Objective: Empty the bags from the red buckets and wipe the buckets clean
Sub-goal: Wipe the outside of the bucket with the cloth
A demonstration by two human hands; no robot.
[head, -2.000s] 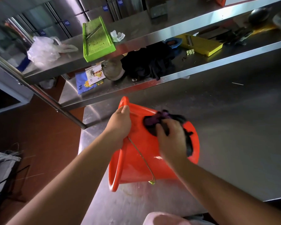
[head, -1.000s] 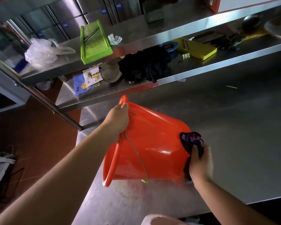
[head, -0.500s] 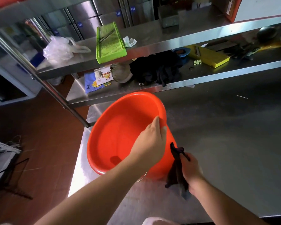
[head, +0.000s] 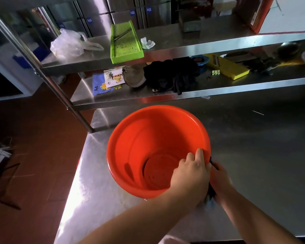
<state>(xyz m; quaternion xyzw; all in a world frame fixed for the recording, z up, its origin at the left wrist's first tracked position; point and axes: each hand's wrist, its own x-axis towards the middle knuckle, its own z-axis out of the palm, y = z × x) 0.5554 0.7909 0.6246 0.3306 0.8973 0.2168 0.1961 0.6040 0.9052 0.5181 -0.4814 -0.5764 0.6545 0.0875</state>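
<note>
The round red plastic bucket [head: 148, 147] has been turned since a second ago: then its outer wall faced up, now its open mouth tilts toward the person on the steel worktop [head: 253, 155]. The left hand [head: 190, 171] curls over the near rim. Just right of it, the right hand [head: 220, 180] clutches the dark cloth [head: 211, 191] against the outside. No bag inside; wiping the interior likely comes next.

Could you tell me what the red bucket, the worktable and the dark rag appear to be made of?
Red bucket: looks like moulded plastic, smooth and glossy, with soft highlights.
Worktable: likely stainless steel, brushed, with streaky reflections.
Dark rag: seems to be soft cloth, matte and limp; mostly hidden between the hands.
</note>
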